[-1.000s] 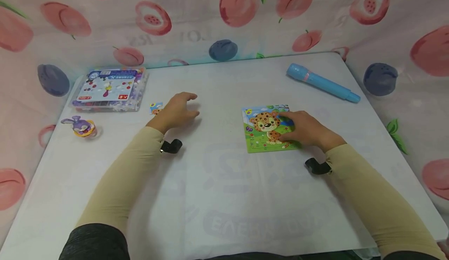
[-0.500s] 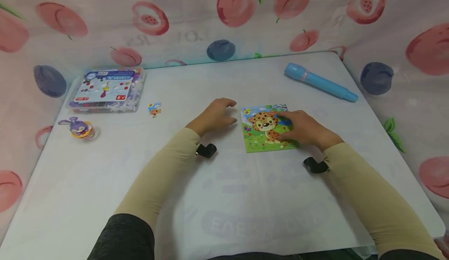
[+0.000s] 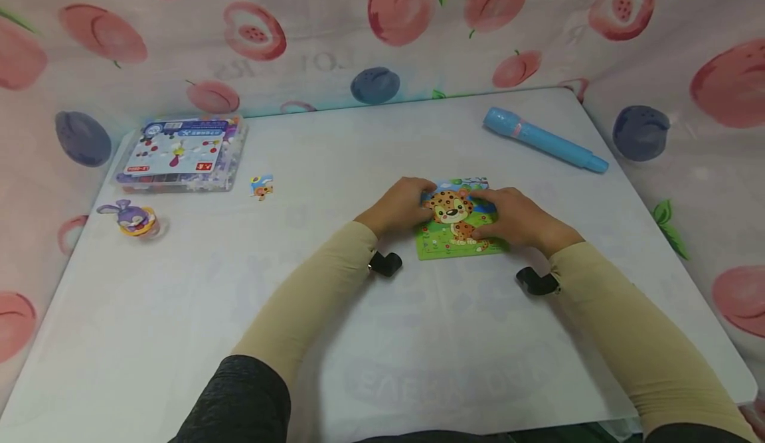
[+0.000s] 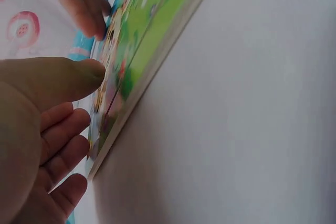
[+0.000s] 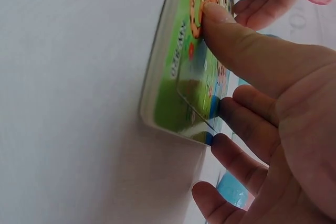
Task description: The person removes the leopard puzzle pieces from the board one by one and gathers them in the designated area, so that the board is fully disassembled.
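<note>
A square jigsaw puzzle board (image 3: 445,248) with a leopard on a green and blue scene lies flat, right of the middle of the table. My left hand (image 3: 399,206) is at its left side, thumb and forefinger apart over the picture's edge. In the left wrist view the left thumb (image 4: 86,74) overlaps the board's face, and the other fingers are slightly bent. My right hand (image 3: 518,218) rests on the right part of the board. The right wrist view has that thumb (image 5: 220,14) on the leopard and the fingers spread along the upper side.
A small jigsaw piece (image 3: 261,188) lies to the left. Behind it stands a clear plastic case (image 3: 179,154) with a printed label, and a purple rabbit toy (image 3: 131,217) is in front of the case. A blue marker-shaped tube (image 3: 545,140) lies at the back right.
My left hand has moved right across the table, from beside the small jigsaw piece to the board's left side. The right hand has stayed on the board.
</note>
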A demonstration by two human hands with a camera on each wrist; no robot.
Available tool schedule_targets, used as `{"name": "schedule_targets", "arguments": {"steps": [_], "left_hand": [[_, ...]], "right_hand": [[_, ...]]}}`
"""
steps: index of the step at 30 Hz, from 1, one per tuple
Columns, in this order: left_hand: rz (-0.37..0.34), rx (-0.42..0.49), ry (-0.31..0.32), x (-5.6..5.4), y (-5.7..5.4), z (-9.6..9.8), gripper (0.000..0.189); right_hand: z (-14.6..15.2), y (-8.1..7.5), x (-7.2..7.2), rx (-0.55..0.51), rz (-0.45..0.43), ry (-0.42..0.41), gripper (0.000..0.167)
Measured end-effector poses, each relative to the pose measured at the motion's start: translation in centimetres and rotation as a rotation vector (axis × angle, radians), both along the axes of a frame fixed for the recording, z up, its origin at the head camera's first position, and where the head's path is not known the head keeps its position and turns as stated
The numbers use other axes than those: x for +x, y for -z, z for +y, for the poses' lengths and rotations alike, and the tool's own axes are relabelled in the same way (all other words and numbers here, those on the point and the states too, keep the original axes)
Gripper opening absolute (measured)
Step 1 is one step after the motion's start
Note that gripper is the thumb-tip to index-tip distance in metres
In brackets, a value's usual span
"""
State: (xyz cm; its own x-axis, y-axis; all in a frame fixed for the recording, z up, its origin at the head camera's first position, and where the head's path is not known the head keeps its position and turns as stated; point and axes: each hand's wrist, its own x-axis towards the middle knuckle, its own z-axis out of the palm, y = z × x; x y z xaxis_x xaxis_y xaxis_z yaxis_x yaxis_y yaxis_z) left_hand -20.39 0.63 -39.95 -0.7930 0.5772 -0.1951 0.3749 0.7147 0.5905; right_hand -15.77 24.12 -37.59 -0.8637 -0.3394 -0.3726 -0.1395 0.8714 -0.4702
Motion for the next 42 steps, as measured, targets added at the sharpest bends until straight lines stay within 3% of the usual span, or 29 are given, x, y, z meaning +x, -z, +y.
{"name": "schedule_targets", "arguments": {"steps": [10,20,29,42], "left_hand": [[0.051,-0.072,-0.014,0.2,-0.1,1.3,0.052],[-0.001,-0.045,-0.070,0.2,-0.3,1.9,0.051],[-0.060,0.048,-0.093,0.5,-0.4,2.1,0.051],[0.007,0.064,-0.038,0.6,-0.5,2.5,0.060]], "right_hand": [[0.0,0.1,0.0,-0.005,0.024,-0.003,0.080],[0.2,0.4,-0.2,-0.012,0.023,-0.014,0.082],[0.3,0.3,-0.2,-0.012,0.027,-0.008,0.082],[0.2,0.2,-0.2,-0.001,0.018,-0.007,0.082]]}}
